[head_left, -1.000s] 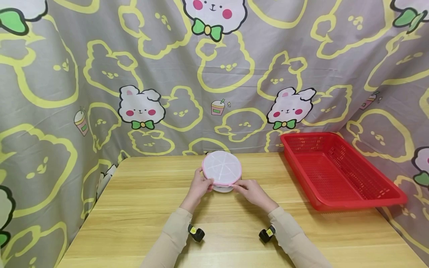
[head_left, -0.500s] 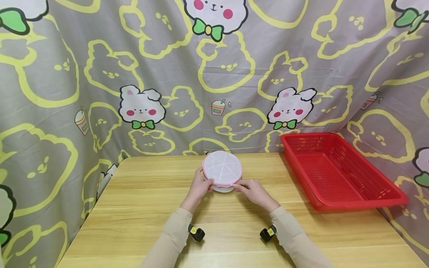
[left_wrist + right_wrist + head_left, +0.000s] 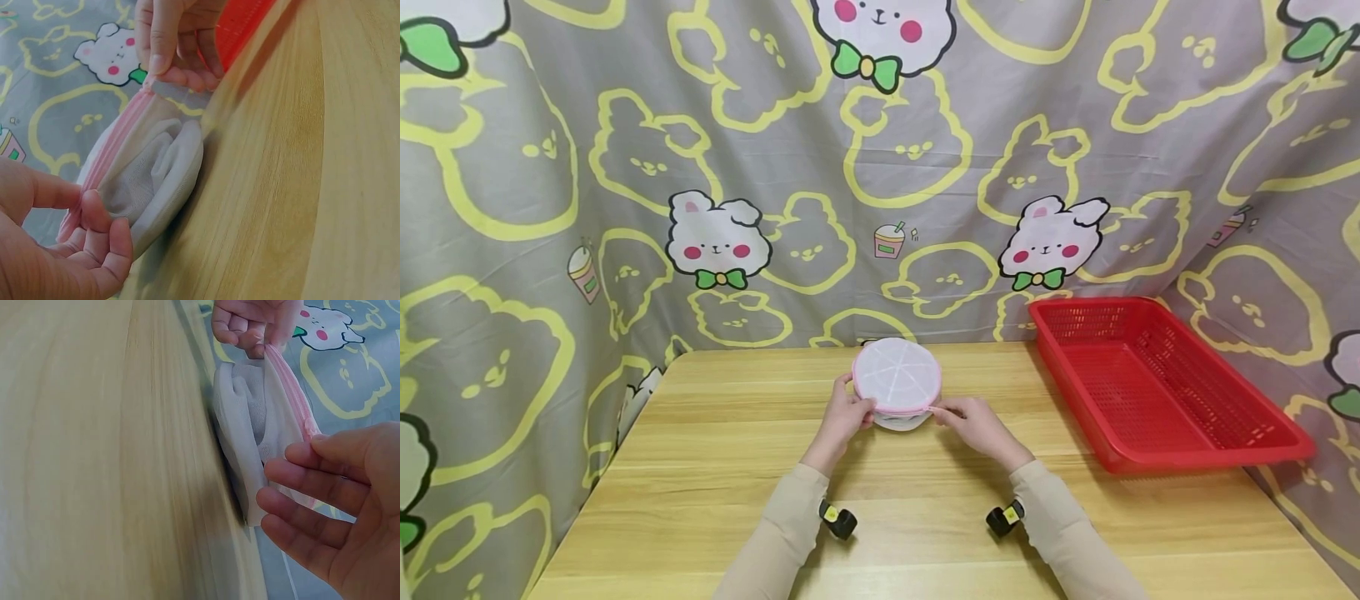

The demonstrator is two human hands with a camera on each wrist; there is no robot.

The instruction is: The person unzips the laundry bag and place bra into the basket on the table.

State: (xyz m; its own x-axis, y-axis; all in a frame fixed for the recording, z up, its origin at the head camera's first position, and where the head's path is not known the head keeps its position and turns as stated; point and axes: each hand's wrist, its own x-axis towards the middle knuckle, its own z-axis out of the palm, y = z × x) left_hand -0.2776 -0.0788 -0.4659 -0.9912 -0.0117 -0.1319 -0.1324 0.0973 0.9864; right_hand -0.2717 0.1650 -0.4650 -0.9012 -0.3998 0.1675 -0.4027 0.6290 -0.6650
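Note:
A round white mesh laundry bag [image 3: 897,375] with a pink zipper rim stands at the far middle of the table, its flat top tilted toward me. At its front left, my left hand [image 3: 846,414] pinches the rim between thumb and finger. My right hand [image 3: 976,425] is at the front right, with thumb and forefinger pinching the zipper's end; the other fingers are loosely bent in the right wrist view. The left wrist view shows the pink zipper [image 3: 115,144] running between both hands, above soft folded grey-white mesh [image 3: 147,178]. The zipper pull itself is hidden by the fingertips.
A red plastic basket [image 3: 1097,417] with perforated walls sits at the table's right side. The wooden table [image 3: 715,500] backs onto a grey curtain [image 3: 820,158] with cartoon prints. A small black camera [image 3: 841,522] is strapped to each wrist.
My right hand has shifted slightly to the right along the bag's front rim, still pinching there. The left hand and the bag stay nearly in place.

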